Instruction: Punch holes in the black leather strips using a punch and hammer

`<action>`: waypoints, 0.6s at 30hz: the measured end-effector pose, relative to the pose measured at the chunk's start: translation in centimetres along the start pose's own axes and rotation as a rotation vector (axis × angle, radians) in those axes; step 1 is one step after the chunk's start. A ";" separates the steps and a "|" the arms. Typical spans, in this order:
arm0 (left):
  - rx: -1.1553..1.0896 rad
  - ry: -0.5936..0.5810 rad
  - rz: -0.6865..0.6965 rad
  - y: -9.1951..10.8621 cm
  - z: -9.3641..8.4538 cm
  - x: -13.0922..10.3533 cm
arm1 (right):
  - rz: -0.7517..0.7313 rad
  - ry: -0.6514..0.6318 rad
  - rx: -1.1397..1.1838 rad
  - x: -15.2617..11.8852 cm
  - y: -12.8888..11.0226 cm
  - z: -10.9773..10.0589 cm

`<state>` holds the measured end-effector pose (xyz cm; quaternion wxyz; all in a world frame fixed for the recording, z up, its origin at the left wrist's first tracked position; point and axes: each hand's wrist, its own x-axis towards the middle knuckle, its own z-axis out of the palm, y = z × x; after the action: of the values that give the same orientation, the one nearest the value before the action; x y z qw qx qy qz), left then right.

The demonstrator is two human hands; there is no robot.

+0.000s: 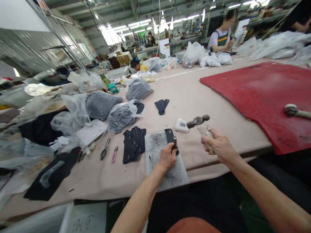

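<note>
My left hand is closed around a short metal punch, held upright over a dark cut piece. Under that piece lies a worn, grey-speckled board at the table's front edge. To the right, my right hand grips a hammer by its pale wrapped handle, its metal head raised near the punch. A small white block with dark marks sits just behind the board. Left of the board is a fanned stack of dark pieces; a few more dark pieces lie farther back.
Pink snips and dark-handled pliers lie on the left. Plastic bags of dark pieces crowd that side. A red mat with a mallet covers the right. Other people sit across the table and farther back.
</note>
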<state>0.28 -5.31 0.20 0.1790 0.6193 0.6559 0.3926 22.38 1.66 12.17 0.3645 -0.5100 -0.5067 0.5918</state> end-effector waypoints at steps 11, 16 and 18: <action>-0.002 -0.010 -0.021 0.0 0.0 0.0 | -0.885 -0.258 -0.984 -3.4 -6.1 1.5; 0.012 -0.021 -0.032 -0.1 0.0 0.0 | -0.996 -0.149 -0.852 -4.9 -12.2 0.1; 0.010 -0.025 -0.029 0.0 0.0 0.1 | -1.049 0.025 -0.630 -5.7 -14.1 0.2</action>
<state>0.26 -5.21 0.20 0.1899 0.6155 0.6646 0.3787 22.20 -0.71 27.25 0.4450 -0.2829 -0.8366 0.1489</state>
